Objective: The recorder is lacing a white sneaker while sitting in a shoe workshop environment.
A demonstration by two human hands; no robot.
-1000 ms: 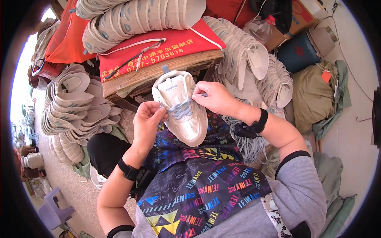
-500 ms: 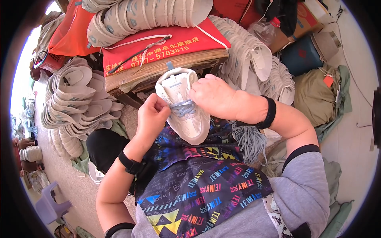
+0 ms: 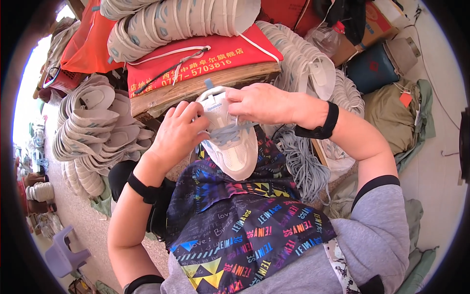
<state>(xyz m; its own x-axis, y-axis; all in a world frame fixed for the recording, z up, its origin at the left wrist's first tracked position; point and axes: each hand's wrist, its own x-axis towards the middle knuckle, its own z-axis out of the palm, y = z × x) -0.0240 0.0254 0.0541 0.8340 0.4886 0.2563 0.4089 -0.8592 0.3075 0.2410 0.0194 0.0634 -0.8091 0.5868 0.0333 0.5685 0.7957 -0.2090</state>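
Observation:
A pale cream shoe upper (image 3: 239, 159) points its toe toward me above my lap, its heel end near a wooden bench edge. A blue-grey shoelace (image 3: 227, 133) crosses its lower eyelets, one strand running loosely across the throat. My left hand (image 3: 178, 130) is closed at the left eyelet edge, thumb and fingers pinching the lace there. Over the upper right eyelets, my right hand (image 3: 264, 104) has its fingertips pressed together; what lies between them is hidden. The tongue shows between both hands.
A wooden bench (image 3: 205, 84) carries a red bag (image 3: 220, 51) and a row of stacked shoe uppers (image 3: 181, 22). More stacked uppers (image 3: 88, 122) stand left, others (image 3: 313, 63) right. A bundle of blue-grey laces (image 3: 306, 166) hangs right of my lap. A purple stool (image 3: 66, 250) stands lower left.
My left hand has moved up, its back now turned more upward. My right hand has shifted slightly left over the tongue. A lace strand now stretches across the throat.

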